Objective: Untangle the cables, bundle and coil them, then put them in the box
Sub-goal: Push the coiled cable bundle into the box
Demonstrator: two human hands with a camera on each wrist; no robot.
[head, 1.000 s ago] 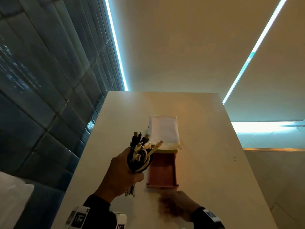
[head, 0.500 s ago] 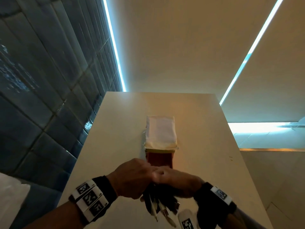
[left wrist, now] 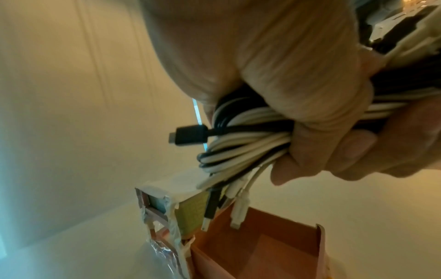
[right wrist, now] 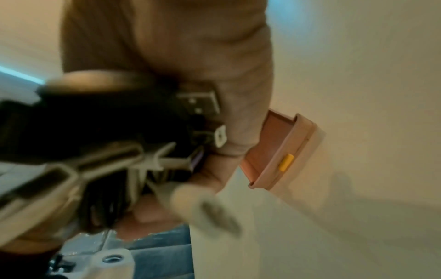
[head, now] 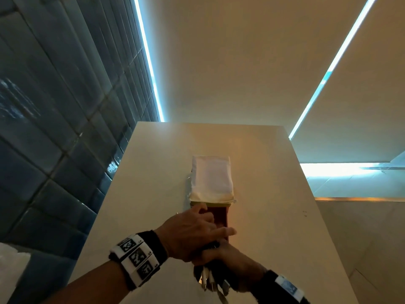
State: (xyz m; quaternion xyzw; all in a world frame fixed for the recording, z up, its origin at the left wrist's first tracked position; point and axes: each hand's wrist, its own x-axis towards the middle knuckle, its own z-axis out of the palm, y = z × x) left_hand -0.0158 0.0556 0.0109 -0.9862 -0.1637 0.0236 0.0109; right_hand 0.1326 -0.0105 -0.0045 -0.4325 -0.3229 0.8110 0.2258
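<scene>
A coiled bundle of white and black cables (left wrist: pixel 241 143) is gripped by my left hand (head: pixel 192 231), fingers curled round the coil. My right hand (head: pixel 228 257) grips the same bundle from below, with the plug ends (head: pixel 210 281) hanging toward me. A black plug (left wrist: pixel 188 136) sticks out sideways. The hands hold the bundle just above the near end of the open reddish drawer (head: pixel 221 218) of the box, whose shell is wrapped in white cloth (head: pixel 211 178). The drawer (left wrist: pixel 267 251) looks empty. The right wrist view is blurred; it shows plugs (right wrist: pixel 200 102) and the drawer front (right wrist: pixel 281 151) with a yellow tab.
The box stands mid-way along a narrow pale table (head: pixel 274 216). A dark tiled wall (head: pixel 54 150) runs along the table's left side. The right edge drops to a lit floor area (head: pixel 350 172). A white object (head: pixel 11 266) sits low at the left.
The left hand turned the bundle over so its plugs now point toward me. The right hand left the table and took hold of it. Both hands have moved forward over the drawer.
</scene>
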